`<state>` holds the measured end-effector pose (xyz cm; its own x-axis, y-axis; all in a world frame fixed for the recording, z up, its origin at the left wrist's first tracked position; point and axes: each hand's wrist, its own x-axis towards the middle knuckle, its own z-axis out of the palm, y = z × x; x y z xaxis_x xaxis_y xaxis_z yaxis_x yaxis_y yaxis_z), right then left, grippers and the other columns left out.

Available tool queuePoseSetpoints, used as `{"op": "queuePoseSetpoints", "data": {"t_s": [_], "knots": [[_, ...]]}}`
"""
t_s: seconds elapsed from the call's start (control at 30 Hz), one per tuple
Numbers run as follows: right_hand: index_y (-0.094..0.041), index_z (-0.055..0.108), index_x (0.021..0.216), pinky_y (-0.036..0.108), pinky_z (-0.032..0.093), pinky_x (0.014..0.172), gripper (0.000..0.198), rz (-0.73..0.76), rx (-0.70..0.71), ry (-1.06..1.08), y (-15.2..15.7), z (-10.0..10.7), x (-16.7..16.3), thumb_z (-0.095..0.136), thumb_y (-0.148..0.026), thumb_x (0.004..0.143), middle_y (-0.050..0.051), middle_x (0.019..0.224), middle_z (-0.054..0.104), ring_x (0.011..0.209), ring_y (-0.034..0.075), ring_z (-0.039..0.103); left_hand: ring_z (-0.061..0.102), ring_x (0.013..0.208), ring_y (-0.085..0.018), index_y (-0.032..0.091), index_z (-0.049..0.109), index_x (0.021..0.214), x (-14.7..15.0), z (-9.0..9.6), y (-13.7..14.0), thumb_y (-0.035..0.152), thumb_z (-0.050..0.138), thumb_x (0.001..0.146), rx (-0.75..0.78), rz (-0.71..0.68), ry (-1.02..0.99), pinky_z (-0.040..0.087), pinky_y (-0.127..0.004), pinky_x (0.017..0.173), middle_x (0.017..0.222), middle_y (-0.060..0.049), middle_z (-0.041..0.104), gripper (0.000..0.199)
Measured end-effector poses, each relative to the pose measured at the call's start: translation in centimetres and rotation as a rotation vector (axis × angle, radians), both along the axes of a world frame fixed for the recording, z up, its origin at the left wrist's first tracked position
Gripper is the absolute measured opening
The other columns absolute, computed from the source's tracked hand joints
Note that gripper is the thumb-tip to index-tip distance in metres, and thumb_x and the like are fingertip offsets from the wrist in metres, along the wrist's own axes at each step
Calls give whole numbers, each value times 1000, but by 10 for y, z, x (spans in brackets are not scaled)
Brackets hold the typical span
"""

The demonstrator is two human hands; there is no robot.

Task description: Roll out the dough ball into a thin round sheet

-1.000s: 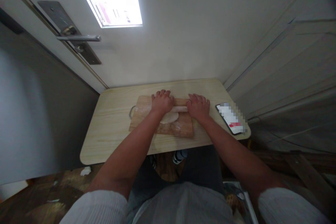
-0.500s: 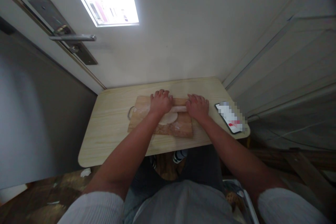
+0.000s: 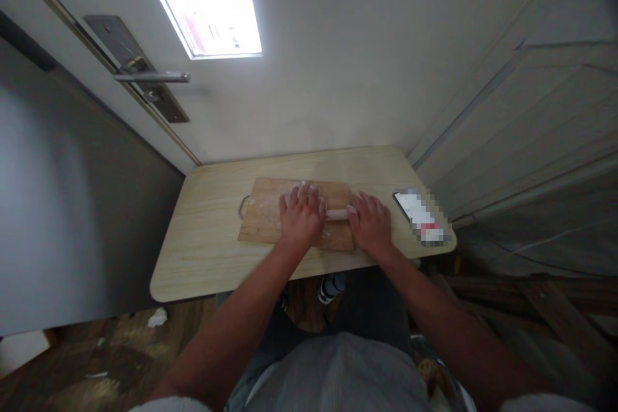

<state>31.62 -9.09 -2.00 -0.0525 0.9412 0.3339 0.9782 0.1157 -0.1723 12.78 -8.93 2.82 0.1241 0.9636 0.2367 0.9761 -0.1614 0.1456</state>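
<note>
A floury wooden cutting board [image 3: 263,222] with a metal ring handle lies on the small table. Across it runs a pale rolling pin [image 3: 337,214], its middle showing between my hands. My left hand [image 3: 303,217] presses over the pin's left part, fingers pointing away from me. At the board's right edge, my right hand [image 3: 371,222] is closed around the other end of the pin. The flat round of dough is mostly hidden beneath my left hand and the pin.
A phone [image 3: 419,214] lies at the right end of the light wooden table [image 3: 203,232]. Behind the table stands a white door with a metal lever handle [image 3: 154,78]. A grey panel [image 3: 58,206] rises on the left. White scraps [image 3: 157,318] lie on the floor.
Both hands have drawn the rolling pin nearer to me across the board. The dough that showed beneath the pin is now mostly covered. The camera view has shifted slightly.
</note>
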Motion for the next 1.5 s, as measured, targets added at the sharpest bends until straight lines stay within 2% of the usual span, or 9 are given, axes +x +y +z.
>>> {"op": "queuePoseSetpoints", "data": {"t_s": [0.13,0.27,0.57,0.9,1.23,1.5], "knots": [[-19,52,142,50,30,109,51,11,29,14,-13,-5,3,34,-44,102,12,147,51,134,32,40,32,146,-30,25,45,146,1,0,-13,46,27,102,-13,-8,-20,25,-55,116,158,-7,40,52],[-19,52,142,51,29,109,50,7,29,29,-11,-5,2,35,-45,102,12,147,52,135,32,40,31,146,-31,26,45,146,0,0,-8,46,31,101,-30,-2,-46,23,-57,117,157,-7,41,51],[-22,56,139,54,28,108,47,-30,7,-8,26,2,-7,35,-42,102,11,145,54,133,33,40,39,139,-31,25,54,136,-4,3,34,46,28,101,-74,-5,-17,27,-57,115,151,-8,48,49],[-25,53,142,57,25,109,49,-41,-79,-15,66,13,-10,37,-39,98,10,147,52,134,33,38,44,131,-32,26,54,136,-9,-1,73,45,30,99,-133,-5,-25,36,-58,106,146,-9,52,47],[-24,53,142,55,32,104,51,-42,-120,-7,105,15,-15,43,-36,94,12,143,55,128,34,44,45,131,-33,25,56,132,-9,-5,100,42,32,99,-168,20,-40,32,-61,109,143,-13,53,45],[-23,57,139,57,32,102,51,-53,-146,24,125,16,-20,44,-37,92,13,139,58,121,34,48,50,123,-31,19,61,123,-10,-4,112,35,30,100,-132,56,-38,34,-56,107,130,-15,60,42]]}}
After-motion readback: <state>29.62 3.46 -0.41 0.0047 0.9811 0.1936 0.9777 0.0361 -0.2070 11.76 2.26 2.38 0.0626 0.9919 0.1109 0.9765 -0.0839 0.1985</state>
